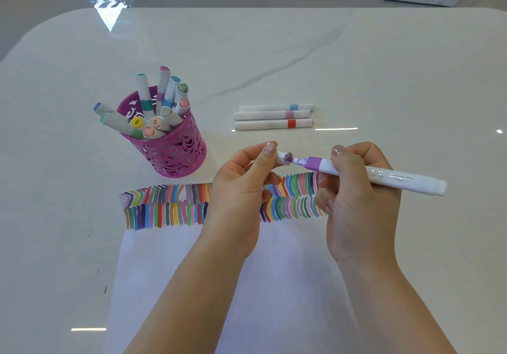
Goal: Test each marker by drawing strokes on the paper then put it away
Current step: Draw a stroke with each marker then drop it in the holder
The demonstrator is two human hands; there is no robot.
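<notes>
Head view, centre of frame: the right hand (pixel 356 189) curls round a purple-banded marker (pixel 384 175), whose barrel runs out to the right. Its bare tip points left, right at the mouth of the white cap (pixel 284 158) pinched by the left hand (pixel 241 186). Both are held over the stroke-covered paper (pixel 192 271). Up left stands a magenta pen cup (pixel 175 153), and three capped markers (pixel 274 115) lie above the hands.

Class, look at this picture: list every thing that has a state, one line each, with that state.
Purple marker: uncapped, tip exposed, held in right hand.
Cap: off, pinched by left hand, close to the tip.
Three loose markers: capped, lying side by side.
Pen cup: upright, holding capped markers.
Paper: flat, two rows of strokes along its far edge.
</notes>
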